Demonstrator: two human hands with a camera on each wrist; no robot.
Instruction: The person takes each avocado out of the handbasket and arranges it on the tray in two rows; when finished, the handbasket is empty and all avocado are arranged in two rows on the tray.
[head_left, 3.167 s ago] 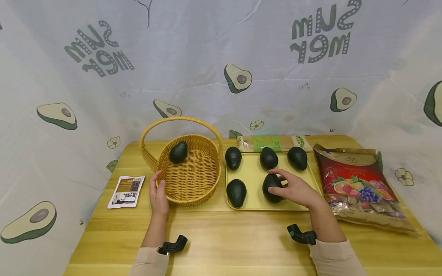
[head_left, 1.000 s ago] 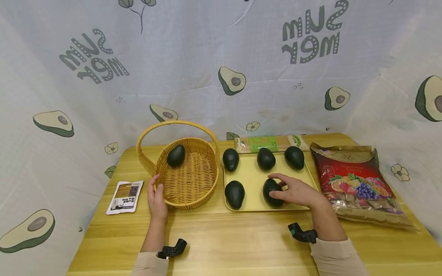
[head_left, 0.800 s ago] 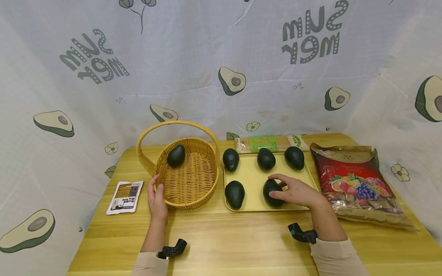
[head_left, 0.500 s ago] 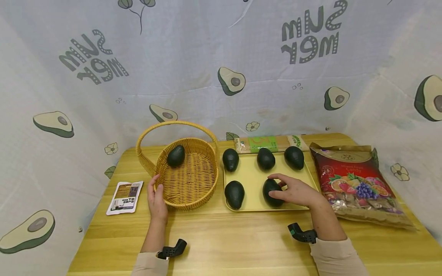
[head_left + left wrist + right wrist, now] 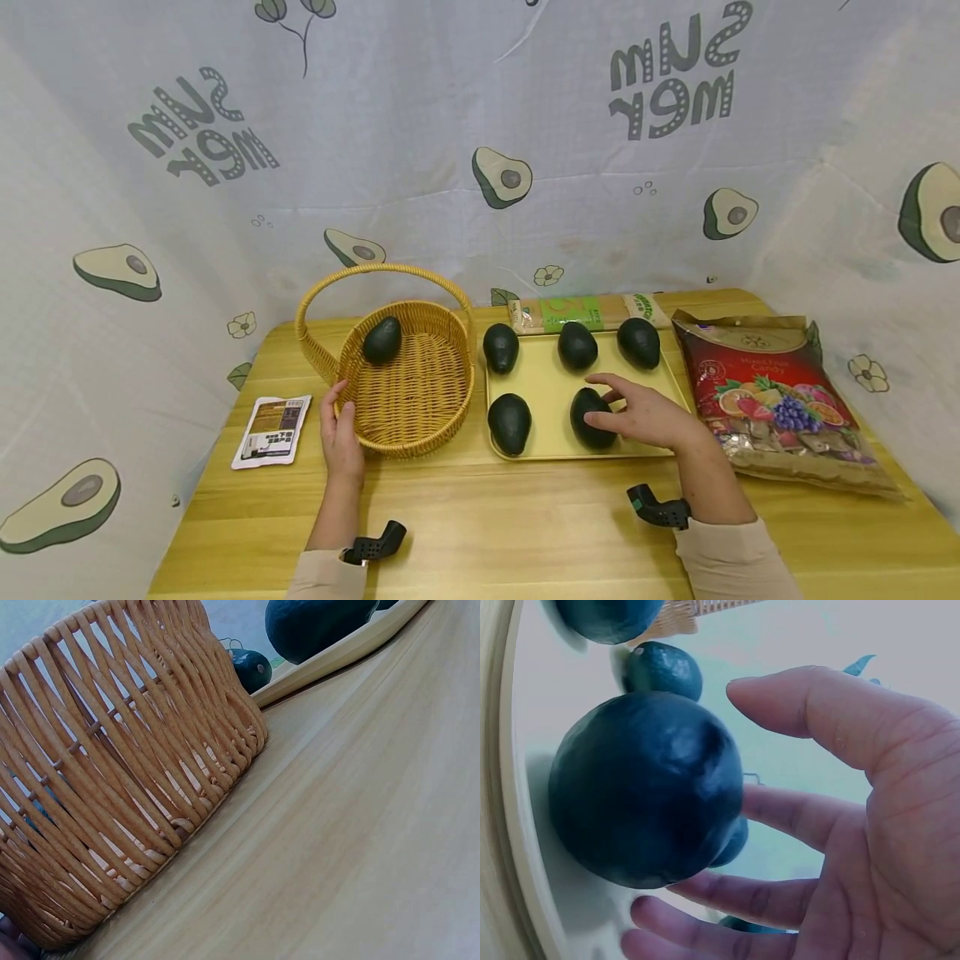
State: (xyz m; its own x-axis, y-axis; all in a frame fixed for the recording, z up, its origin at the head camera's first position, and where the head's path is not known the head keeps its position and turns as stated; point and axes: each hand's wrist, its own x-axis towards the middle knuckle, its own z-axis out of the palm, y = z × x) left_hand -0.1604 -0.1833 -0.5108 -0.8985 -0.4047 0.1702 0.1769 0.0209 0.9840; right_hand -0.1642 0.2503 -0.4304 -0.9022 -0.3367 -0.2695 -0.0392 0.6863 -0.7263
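My left hand (image 5: pixel 343 437) holds the near left rim of a yellow wicker basket (image 5: pixel 412 392) with an arched handle. One dark green avocado (image 5: pixel 383 340) lies inside it. The left wrist view shows the basket's woven wall (image 5: pixel 127 765) up close, with only a bit of the hand at the lower left corner. On a pale yellow tray (image 5: pixel 543 396) lie several avocados. My right hand (image 5: pixel 645 412) is spread around the near middle avocado (image 5: pixel 590 418), which rests on the tray. In the right wrist view a gap shows between the thumb (image 5: pixel 780 701) and that avocado (image 5: pixel 645 791).
A white and brown packet (image 5: pixel 272 431) lies left of the basket. Behind the tray is a long packet with a green label (image 5: pixel 573 313). A large red candy bag (image 5: pixel 780 400) lies right of the tray. A printed curtain (image 5: pixel 420 125) hangs behind the wooden table (image 5: pixel 510 525).
The right index finger and thumb have loosened slightly from the avocado, which stays in place. The left hand stays at the basket rim. The head view has shifted slightly since the oldest frame.
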